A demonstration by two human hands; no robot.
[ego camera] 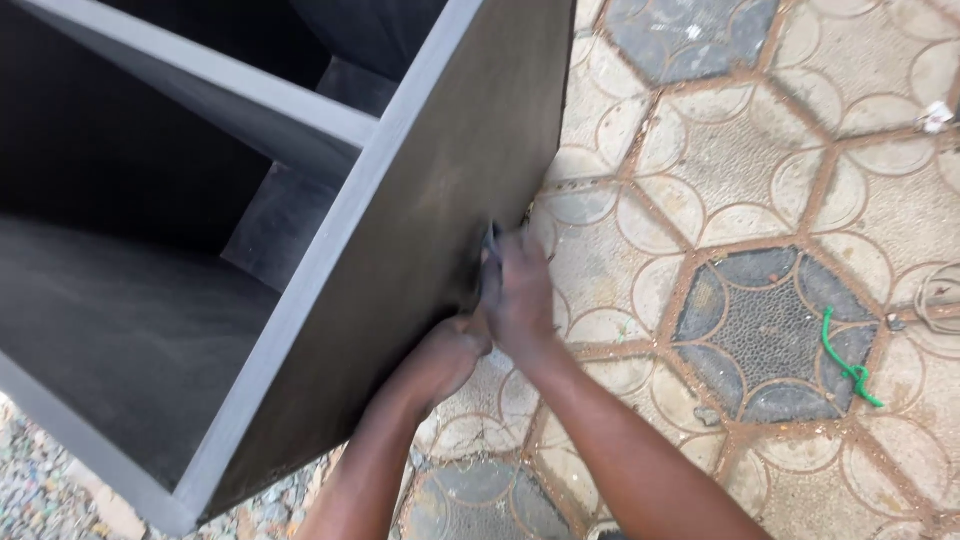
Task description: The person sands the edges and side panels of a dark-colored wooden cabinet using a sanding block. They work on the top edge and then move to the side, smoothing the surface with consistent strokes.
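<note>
A large dark grey wooden cabinet [420, 200] with inner compartments fills the left of the head view, its outer side panel facing me. My right hand [518, 285] presses a small dark piece, perhaps sandpaper or a cloth [490, 242], flat against that panel near its lower edge. Just below it, my left hand [450, 355] is curled against the same panel, partly hidden by the right hand. Whether the left hand holds anything cannot be seen.
The ground is patterned paving of pale hexagons and circles with dark grey hexagons [770, 330]. A green cord [845, 360] lies on one dark tile. A coil of wire [940, 295] sits at the right edge. Gravel [40, 490] shows at the bottom left.
</note>
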